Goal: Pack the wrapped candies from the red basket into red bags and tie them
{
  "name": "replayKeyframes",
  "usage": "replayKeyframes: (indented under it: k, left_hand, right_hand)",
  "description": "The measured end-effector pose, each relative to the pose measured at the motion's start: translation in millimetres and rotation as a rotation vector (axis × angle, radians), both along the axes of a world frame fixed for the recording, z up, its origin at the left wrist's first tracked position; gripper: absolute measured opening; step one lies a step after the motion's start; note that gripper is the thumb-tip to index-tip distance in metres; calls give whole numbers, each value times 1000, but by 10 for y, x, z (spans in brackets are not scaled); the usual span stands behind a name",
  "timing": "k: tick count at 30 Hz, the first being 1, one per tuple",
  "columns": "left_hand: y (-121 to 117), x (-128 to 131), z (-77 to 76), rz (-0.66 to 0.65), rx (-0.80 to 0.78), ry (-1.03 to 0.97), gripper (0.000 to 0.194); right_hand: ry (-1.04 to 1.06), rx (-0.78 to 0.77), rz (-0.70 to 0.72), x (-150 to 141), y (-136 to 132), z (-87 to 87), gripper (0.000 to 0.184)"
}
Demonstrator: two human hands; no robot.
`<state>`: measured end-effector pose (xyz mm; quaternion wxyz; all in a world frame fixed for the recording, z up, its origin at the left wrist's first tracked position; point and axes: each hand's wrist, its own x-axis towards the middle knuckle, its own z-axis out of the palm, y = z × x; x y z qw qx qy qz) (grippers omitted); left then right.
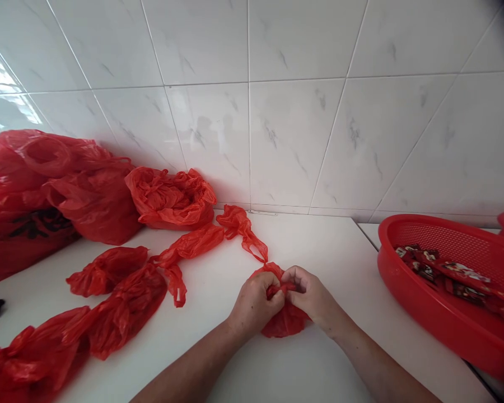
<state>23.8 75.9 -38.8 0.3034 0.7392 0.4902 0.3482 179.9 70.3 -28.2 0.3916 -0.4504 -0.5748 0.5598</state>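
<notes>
A red plastic bag (284,323) rests on the white table in front of me, bunched up at its top. My left hand (258,299) pinches the gathered plastic from the left, thumb against curled fingers. From the right, my right hand (308,291) grips the same bunched part, its fingertips close to the left thumb. Just behind the hands lies a crumpled red bag (241,226), one handle loop stretching toward the bag I hold. Whatever the held bag contains is hidden by the plastic and my hands.
Several tied red bags (126,308) lie along the left of the white table (218,364). An open red bag (172,198) and large bulging bags (67,184) stand against the tiled wall (294,145). At right, a red plastic basket (424,313) holds small printed packets (453,274).
</notes>
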Motion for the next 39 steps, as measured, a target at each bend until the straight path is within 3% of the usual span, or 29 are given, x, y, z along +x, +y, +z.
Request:
replayKeyframes:
  k: [8, 15, 20, 23, 29, 39]
  left_hand:
    - [-62, 16, 62, -74, 20, -42, 10]
    - [-38, -45, 52, -122, 149, 66, 10]
    - [-22, -54, 45, -164, 195, 81, 10]
    - [-22, -49, 23, -158, 190, 61, 8]
    - [-39, -29, -6, -130, 124, -35, 8]
    - [-48, -38, 78, -333, -159, -141, 13]
  right_hand:
    - [-182, 124, -204, -53, -7, -32, 7]
    - [49, -28, -3, 60, 25, -2, 9]
    - [86, -135, -19, 121, 57, -19, 25]
    - [111, -170, -50, 111, 62, -35, 22]
    - [241, -232, -79, 98, 77, -33, 14]
    - [426, -282, -288, 289, 238, -169, 28]
